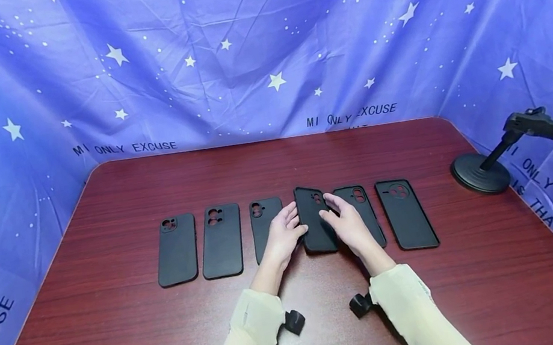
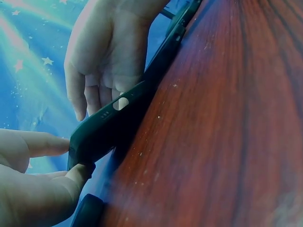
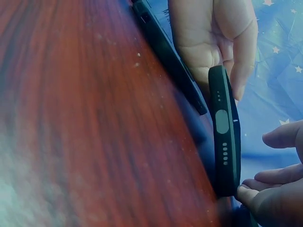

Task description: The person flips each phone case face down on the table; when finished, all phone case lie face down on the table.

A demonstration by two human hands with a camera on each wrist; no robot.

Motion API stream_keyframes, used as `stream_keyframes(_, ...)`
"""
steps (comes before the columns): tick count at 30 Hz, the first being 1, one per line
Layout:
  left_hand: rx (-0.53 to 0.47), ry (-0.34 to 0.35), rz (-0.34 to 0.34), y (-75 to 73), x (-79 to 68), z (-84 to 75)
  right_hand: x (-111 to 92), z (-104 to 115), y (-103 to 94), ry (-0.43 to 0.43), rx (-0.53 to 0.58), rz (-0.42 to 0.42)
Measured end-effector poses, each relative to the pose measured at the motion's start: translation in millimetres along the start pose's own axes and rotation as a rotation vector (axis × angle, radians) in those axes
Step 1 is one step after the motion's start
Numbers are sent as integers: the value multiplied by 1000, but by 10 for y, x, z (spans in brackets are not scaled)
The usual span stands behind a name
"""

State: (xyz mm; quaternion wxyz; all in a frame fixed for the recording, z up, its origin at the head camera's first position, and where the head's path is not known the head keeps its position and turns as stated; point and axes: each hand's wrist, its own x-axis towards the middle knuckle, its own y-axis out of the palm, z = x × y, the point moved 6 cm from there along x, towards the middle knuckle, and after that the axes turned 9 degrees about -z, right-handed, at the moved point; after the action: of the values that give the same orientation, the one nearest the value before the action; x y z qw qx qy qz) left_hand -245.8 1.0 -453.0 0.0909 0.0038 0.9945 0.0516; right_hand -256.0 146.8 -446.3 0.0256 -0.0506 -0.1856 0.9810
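Note:
In the head view, a black phone case [image 1: 316, 233] is tilted up between the hands, its hollow inside facing up. My left hand [image 1: 283, 235] pinches its left edge between thumb and fingers, also seen in the left wrist view [image 2: 38, 189]. My right hand [image 1: 350, 227] is at the other long side, thumb over the inside. In the right wrist view, its fingertips [image 3: 246, 191] touch a corner of the case [image 3: 221, 142], thumb apart from it. Partly under my left hand lies another case [image 1: 263, 233], and my right hand overlaps one [image 1: 365, 209] further right.
Two more black cases, one at the far left [image 1: 177, 253] and one beside it [image 1: 222, 242], lie back up. A case [image 1: 409, 220] at the right end lies inside up. A black phone stand [image 1: 483, 177] stands at the right table edge, before a blue star-printed cloth [image 1: 218, 84].

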Motion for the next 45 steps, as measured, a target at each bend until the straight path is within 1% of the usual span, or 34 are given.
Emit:
stream_keyframes(5, 3, 5, -8, -12, 7, 4, -6, 19, -3, -12, -14, -23)
stream_keyframes(9, -18, 19, 7, -7, -1, -12, -18, 51, -3, -48, -77, -49)
stream_keyframes(14, -33, 32, 17, -5, -6, -22, -52, 88, 1, -78, -169, -49)
stream_keyframes(18, -51, 51, 35, 6, 0, -31, -66, 98, 3, -81, -187, -47)
stream_keyframes(20, -65, 50, 41, 10, 0, -34, -65, 98, 8, -84, -189, -44)
stream_keyframes(25, -106, 22, 56, 13, -12, -39, -60, 100, 20, -79, -166, -36)
stream_keyframes(29, -162, 5, 86, 31, -12, -25, -63, 97, 28, -68, -130, -33)
stream_keyframes(32, -184, 5, 105, 49, -14, -25, -70, 100, 31, -54, -106, -42)
stream_keyframes(38, -192, 8, 119, 65, -17, -33, -82, 119, 51, -30, -55, -59)
stream_keyframes(45, -177, 5, 144, 82, -22, -25, -73, 112, 99, -15, -7, -54)
